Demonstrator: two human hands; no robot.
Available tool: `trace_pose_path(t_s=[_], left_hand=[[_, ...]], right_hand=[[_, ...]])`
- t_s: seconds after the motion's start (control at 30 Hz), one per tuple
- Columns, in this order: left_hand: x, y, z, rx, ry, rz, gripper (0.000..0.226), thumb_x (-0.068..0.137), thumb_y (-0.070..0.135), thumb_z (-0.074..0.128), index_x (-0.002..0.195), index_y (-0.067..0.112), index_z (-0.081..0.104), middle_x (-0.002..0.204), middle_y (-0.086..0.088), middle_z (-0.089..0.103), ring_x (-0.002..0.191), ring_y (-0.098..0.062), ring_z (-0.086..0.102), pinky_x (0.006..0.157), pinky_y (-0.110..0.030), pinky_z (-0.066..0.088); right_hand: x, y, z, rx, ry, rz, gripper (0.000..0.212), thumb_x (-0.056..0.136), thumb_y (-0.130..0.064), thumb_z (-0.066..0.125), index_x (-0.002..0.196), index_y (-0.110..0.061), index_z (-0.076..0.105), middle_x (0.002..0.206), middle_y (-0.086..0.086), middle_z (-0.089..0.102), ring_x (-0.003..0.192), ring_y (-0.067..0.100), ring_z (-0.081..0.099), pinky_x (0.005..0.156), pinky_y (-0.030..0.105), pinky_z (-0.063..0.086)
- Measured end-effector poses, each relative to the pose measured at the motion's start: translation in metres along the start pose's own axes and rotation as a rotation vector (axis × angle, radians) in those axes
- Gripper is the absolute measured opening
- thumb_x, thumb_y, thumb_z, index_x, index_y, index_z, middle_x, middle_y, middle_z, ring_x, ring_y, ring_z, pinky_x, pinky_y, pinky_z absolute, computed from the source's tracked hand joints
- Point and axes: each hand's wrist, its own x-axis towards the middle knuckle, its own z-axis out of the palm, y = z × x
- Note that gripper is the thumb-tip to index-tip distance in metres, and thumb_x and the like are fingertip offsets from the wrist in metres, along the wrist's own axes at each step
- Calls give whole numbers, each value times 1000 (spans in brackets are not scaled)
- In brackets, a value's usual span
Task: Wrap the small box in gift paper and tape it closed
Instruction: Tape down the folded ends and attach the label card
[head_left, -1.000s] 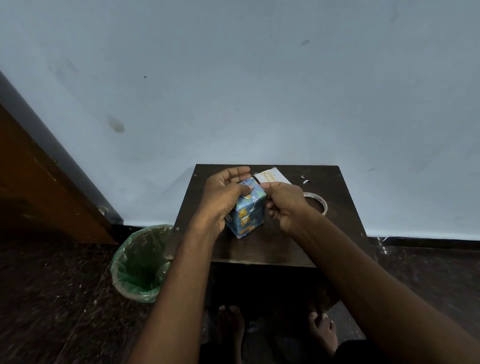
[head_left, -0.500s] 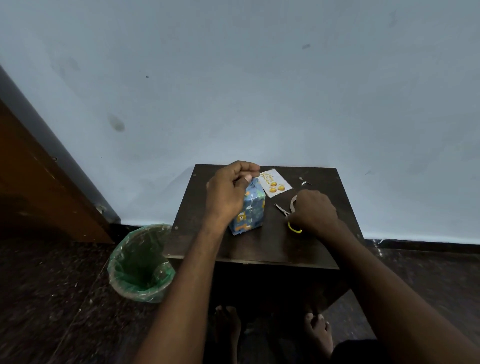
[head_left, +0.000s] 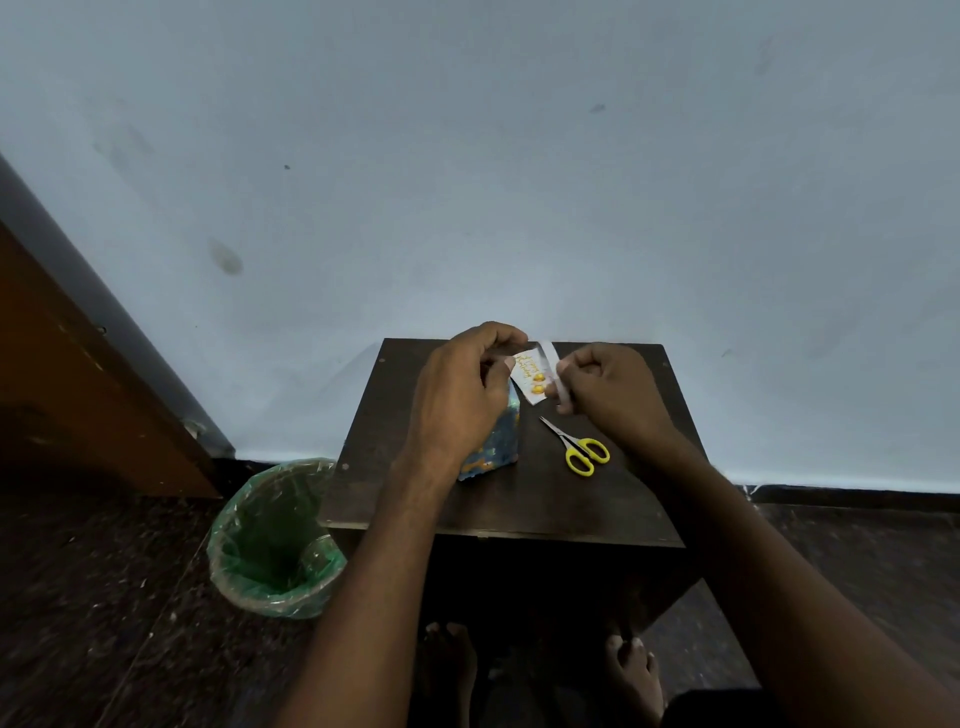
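We are at the taping step. The small box (head_left: 496, 441), already covered in blue patterned gift paper, stands on the dark table (head_left: 519, 499) under our left hand (head_left: 457, 395), near the table's middle and just left of the yellow-handled scissors (head_left: 579, 447). The left hand's fingers (head_left: 498, 332) are curled and appear to pinch the free end of the tape up at the box's top edge. The right hand (head_left: 608, 389) grips the tape roll (head_left: 558, 382), fingers curled round it, so a short pale strip seems to run between the two hands. A small greeting card (head_left: 532, 382) with orange marks lies on the table just behind the strip.

The next move, as we judge it, calls for drawing out enough tape, then cutting it with the scissors, which lie within easy reach of the right hand, and pressing the piece over the paper's fold. We cannot tell which seams are already sealed. A green-lined bin (head_left: 275, 540) stands on the floor to the left.
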Motion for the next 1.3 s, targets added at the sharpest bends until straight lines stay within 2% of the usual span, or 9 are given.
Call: trace_pose_path(t_s=[0.07, 0.23, 0.4, 0.6, 0.73, 0.83, 1.07, 1.13, 1.3], left_hand=[[0, 0, 2, 3, 5, -18, 33, 93, 7, 69, 118, 28, 76, 110, 19, 75, 95, 1, 70, 85, -31, 61], [-2, 2, 3, -60, 8, -7, 37, 91, 21, 77, 127, 30, 76, 116, 17, 74, 95, -5, 72, 87, -39, 62], [-2, 6, 0, -117, 39, -37, 34, 93, 19, 78, 125, 30, 78, 113, 19, 77, 93, -5, 74, 85, -35, 62], [-1, 13, 0, -310, 40, -178, 15, 95, 27, 81, 106, 17, 85, 95, 9, 82, 93, -6, 77, 87, -29, 62], [0, 14, -1, -364, 52, -247, 18, 95, 34, 80, 101, 18, 86, 91, 7, 83, 94, -8, 78, 90, -33, 63], [0, 15, -2, -414, 60, -269, 17, 93, 31, 82, 99, 16, 85, 90, 5, 83, 93, -11, 79, 90, -36, 64], [0, 14, -1, -483, 68, -291, 9, 89, 24, 87, 92, 17, 83, 85, -6, 81, 83, -31, 80, 82, -58, 65], [1, 14, -1, -471, 79, -278, 9, 89, 25, 86, 92, 17, 83, 83, -6, 81, 80, -31, 79, 81, -55, 65], [0, 18, 1, -312, 199, -210, 3, 87, 18, 86, 86, 18, 84, 78, 9, 79, 74, -10, 75, 71, -22, 58]], right_hand=[[-8, -5, 4, 193, -38, -2, 17, 102, -12, 60, 90, -4, 70, 80, 13, 78, 83, 27, 78, 79, 42, 66], [-22, -14, 13, 351, -25, -49, 16, 101, -9, 64, 91, 2, 69, 82, 17, 78, 82, 26, 78, 69, 35, 65], [-25, -15, 12, 340, 3, -105, 15, 100, -10, 67, 90, 0, 70, 81, 13, 78, 80, 23, 78, 67, 36, 65], [-25, -13, 16, 387, 78, -92, 12, 98, -11, 68, 88, -5, 69, 81, 13, 78, 82, 27, 79, 71, 39, 65], [-26, -12, 21, 407, 110, -133, 11, 99, -10, 67, 91, -4, 68, 82, 11, 78, 83, 25, 79, 73, 34, 64], [-27, -11, 24, 395, 122, -170, 9, 99, -11, 67, 92, -5, 68, 84, 8, 79, 84, 23, 79, 80, 40, 65], [-33, -13, 32, 412, 126, -211, 9, 101, -11, 66, 95, -4, 65, 84, 10, 77, 85, 24, 79, 82, 44, 65], [-34, -12, 32, 425, 120, -196, 9, 101, -11, 66, 95, -4, 65, 83, 10, 77, 84, 25, 79, 83, 45, 65], [-34, -13, 29, 354, 124, -188, 6, 96, -10, 70, 99, -10, 65, 75, 7, 78, 75, 22, 78, 80, 51, 64]])
